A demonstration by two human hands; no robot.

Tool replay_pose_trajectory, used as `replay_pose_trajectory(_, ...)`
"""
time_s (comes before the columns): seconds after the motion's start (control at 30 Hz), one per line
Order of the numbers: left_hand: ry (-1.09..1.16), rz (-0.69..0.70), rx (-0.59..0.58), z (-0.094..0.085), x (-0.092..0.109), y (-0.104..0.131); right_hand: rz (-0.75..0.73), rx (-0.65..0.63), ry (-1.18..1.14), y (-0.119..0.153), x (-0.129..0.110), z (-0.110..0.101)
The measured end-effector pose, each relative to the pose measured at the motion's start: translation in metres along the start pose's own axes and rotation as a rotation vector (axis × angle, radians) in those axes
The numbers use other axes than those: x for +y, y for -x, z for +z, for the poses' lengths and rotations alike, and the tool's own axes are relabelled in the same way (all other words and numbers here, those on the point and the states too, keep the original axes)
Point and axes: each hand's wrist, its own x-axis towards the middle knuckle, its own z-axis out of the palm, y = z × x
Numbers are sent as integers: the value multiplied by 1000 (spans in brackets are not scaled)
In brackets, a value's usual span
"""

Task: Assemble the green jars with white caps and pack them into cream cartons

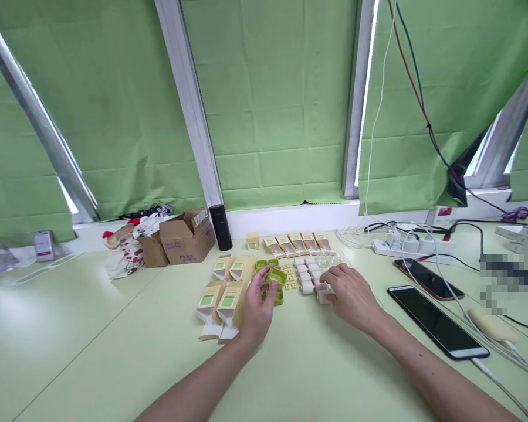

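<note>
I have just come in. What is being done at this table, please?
A person's left hand holds a small green tray. The right hand is at the rows of pale blocks; whether its fingers grip one is hard to tell. Open cream boxes are beside the left hand, and small yellow pieces lie between the hands.

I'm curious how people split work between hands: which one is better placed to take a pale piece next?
Likely the right hand: its fingers are at the pale pieces, whereas the left hand is occupied holding a green container.
</note>
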Motion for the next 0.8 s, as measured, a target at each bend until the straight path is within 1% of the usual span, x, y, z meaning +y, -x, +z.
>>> replay_pose_trajectory(0.07, 16, 10, -26, 0, 0, 0, -1, 25, -20, 0, -4, -3)
replay_pose_trajectory(0.13, 31, 23, -58, 0, -1, 1, -5, 63, -107, -1, -12, -4)
replay_pose_trajectory(0.27, 79, 37, -114, 1, -3, 1, -13, 144, -420, -2, -34, 2)
replay_pose_trajectory(0.37, 105, 39, -108, 3, -3, 2, 3, 164, -635, -6, -55, 9)
replay_pose_trajectory(0.43, 116, 25, -106, 4, -3, 3, -28, 178, -727, -8, -69, 14)
replay_pose_trajectory(0.53, 116, -22, -106, 6, -4, 3, -46, 221, -778, -11, -84, 21)
replay_pose_trajectory(0.6, 99, -58, -100, 7, -6, 2, -44, 238, -799, -12, -90, 28)
replay_pose_trajectory(0.67, 74, -84, -93, 8, -10, 1, -28, 236, -823, -12, -92, 36)
replay_pose_trajectory(0.8, 23, -90, -101, 8, -18, -1, 77, 230, -879, -12, -89, 49)
